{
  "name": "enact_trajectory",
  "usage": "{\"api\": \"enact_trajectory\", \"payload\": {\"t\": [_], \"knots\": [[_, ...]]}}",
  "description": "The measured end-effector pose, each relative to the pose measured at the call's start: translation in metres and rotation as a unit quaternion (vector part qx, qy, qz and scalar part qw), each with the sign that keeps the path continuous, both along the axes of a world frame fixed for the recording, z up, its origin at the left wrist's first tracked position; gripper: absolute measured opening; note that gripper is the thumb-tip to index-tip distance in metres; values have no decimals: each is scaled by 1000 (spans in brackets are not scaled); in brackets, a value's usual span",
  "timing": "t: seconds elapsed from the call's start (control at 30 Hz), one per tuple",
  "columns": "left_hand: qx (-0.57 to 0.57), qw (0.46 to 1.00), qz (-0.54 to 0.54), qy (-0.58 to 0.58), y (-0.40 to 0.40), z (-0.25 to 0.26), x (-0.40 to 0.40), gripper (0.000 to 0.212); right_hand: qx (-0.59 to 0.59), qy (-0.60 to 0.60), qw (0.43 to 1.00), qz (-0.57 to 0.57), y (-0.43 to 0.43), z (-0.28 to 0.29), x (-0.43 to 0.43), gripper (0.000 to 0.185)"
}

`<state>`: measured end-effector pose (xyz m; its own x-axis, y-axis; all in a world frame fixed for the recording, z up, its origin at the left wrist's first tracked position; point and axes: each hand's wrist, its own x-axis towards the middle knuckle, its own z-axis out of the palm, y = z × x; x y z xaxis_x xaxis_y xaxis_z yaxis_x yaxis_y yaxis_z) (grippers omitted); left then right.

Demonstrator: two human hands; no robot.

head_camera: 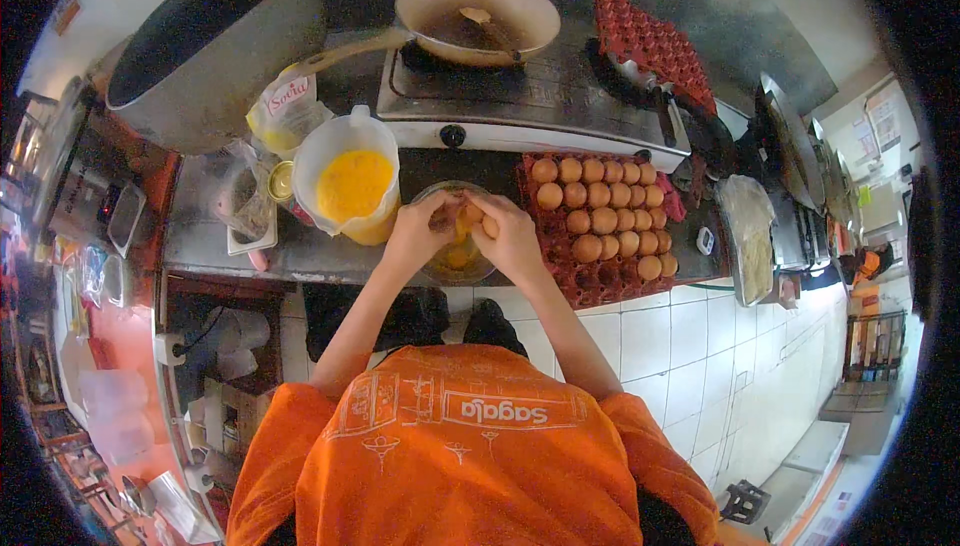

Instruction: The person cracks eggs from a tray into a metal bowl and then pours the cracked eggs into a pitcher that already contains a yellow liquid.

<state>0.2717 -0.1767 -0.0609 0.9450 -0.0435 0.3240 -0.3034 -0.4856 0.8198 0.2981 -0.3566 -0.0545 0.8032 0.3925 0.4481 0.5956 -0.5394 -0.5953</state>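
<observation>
Both of my hands meet over a clear bowl (455,273) at the counter's front edge. My left hand (424,225) has its fingers curled around what looks like part of a cracked eggshell, partly hidden. Brown shell shows in my right hand (507,234), close against the left fingertips. Yellow egg lies in the bowl below them. To the left stands a white plastic pitcher (306,171) with beaten yellow egg (355,184) in it. Brown eggs (598,194) sit in rows in a red egg tray (553,246) to the right, whose front cells show no eggs.
Behind the bowl is a gas stove (480,99) bearing a frying pan (478,2). A large metal pot (225,58) stands at the back left, near a plastic bag (289,114) and an open tin (281,181). Another red egg tray (652,43) leans at the back right.
</observation>
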Motion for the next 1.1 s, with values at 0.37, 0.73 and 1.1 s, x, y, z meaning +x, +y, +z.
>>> {"api": "enact_trajectory", "payload": {"t": [0.37,0.73,1.1], "knots": [[-101,991,-71,46,-6,-3,1,53,-40,47,998,-18,-8,38,-16,60],[-209,931,-66,291,81,-35,-118,45,-279,116,926,-228,-128,58,-55,39],[162,922,-84,343,103,-117,-129,49,-334,100,913,-213,-145,29,-38,50]]}}
